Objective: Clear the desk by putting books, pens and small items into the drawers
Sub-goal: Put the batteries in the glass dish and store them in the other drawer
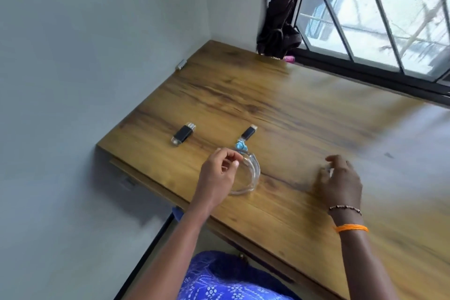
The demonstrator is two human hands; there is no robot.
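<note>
- Nearest, a person in blue patterned cloth (pixel 226 280) stands at a wooden bench (pixel 304 109).
- The left hand (pixel 216 178) curls thumb and fingertips over a clear ring (pixel 250 175), seemingly about to pinch it; contact is unclear.
- The right hand (pixel 341 182), fingers loosely bent, hovers over the bench. Something small and pale may sit under them; I cannot tell.
- Just beyond the ring lies a small USB stick (pixel 248 132) with a blue tag (pixel 241 146), and to its left a larger stick (pixel 183 134), both waiting to be cleared.
- A drawer front (pixel 129 181) shows below the bench's left edge.
- Farthest, a barred window (pixel 379 14).
</note>
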